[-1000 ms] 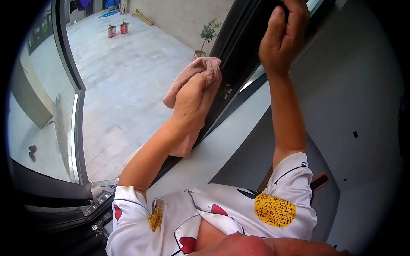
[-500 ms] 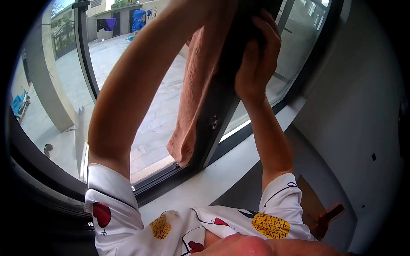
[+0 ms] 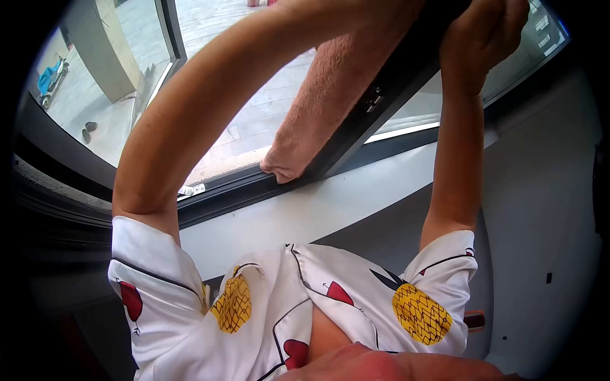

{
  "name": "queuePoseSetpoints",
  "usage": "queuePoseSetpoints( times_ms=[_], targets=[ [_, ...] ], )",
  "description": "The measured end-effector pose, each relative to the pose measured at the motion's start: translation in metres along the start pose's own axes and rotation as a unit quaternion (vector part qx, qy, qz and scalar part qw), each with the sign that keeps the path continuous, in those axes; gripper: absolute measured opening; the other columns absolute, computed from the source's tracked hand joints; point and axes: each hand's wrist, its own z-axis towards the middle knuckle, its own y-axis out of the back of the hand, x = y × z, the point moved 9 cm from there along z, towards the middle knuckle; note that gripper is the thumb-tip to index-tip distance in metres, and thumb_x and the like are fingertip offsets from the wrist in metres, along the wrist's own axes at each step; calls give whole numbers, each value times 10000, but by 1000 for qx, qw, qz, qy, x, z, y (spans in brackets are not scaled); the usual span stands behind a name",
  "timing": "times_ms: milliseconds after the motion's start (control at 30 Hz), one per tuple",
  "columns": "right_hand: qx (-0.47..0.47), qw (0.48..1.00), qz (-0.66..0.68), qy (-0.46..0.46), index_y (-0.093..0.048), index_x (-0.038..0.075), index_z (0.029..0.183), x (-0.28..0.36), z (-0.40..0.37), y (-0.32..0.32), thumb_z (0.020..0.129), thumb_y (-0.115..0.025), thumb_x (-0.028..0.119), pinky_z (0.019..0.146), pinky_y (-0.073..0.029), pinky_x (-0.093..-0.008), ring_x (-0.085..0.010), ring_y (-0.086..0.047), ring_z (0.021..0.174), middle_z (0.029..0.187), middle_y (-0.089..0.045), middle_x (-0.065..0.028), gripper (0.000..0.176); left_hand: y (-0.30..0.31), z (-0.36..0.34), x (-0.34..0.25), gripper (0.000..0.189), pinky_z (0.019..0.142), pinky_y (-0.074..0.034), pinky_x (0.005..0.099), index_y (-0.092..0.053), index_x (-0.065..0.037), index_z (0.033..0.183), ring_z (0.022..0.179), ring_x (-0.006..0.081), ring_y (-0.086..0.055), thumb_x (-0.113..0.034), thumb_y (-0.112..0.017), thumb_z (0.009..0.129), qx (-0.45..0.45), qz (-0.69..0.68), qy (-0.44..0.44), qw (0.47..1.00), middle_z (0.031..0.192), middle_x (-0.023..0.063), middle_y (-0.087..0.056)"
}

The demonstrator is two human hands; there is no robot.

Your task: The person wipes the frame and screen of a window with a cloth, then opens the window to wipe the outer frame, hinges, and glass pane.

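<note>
A pink towel (image 3: 324,105) hangs in folds along the dark window sash (image 3: 400,82), its lower end touching the bottom track. My left hand (image 3: 387,11) is at the top edge of the view, above the towel, which hangs from it; its fingers are hidden. To the right, my right hand (image 3: 483,38) is closed around the sash's other side, fingers curled and partly cut off by the top edge. A small metal latch (image 3: 373,100) sits on the sash between the towel and my right forearm.
Below the sash run a black window track (image 3: 222,193) and a white sill (image 3: 305,206). Another dark frame post (image 3: 170,28) stands at the left. Outside are a concrete pillar (image 3: 105,51), a pair of dark shoes (image 3: 89,130) and a scooter with blue parts (image 3: 51,82).
The view has tilted down and shifted, so the sash, towel and both hands appear higher and further right. My right hand's fingers look more curled. The towel still hangs along the sash.
</note>
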Motion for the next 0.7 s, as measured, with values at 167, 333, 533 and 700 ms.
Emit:
queuePoseSetpoints(
  times_ms=[167,333,533,700],
  targets=[
    [46,997,-63,-18,-582,-13,1184,1,-3,4,1018,-351,94,1133,-295,-411,-304,-491,1269,1265,-594,-160,304,-37,-126,61,316,1002,-415,315,-577,-19,1243,1066,238,-574,-153,-459,981,11,-52,47,997,1151,138,-615],
    [89,994,-61,-17,-544,-5,1153,0,-5,-7,1021,-333,134,1038,-430,-322,-177,-589,1129,1160,-641,-119,285,-71,-220,125,218,1001,-384,339,-582,-7,1130,1092,244,-519,-93,-460,971,-32,-170,126,977,1140,134,-570],
    [126,963,-225,82,-543,-32,1101,8,-6,-9,1013,-318,109,1092,-405,-360,-176,-589,1100,1148,-641,-109,280,-104,-346,207,240,842,-427,384,-566,-12,1061,915,285,-547,-210,-437,1018,106,-117,312,937,959,158,-575],
    [125,961,-229,90,-540,-45,1083,9,-1,-11,1000,-335,75,1062,-430,-336,-173,-571,1111,1136,-641,-110,252,-94,-347,223,364,905,-448,359,-585,23,1096,1029,225,-586,-295,-416,1041,23,-335,495,802,987,102,-628]
  ],
)
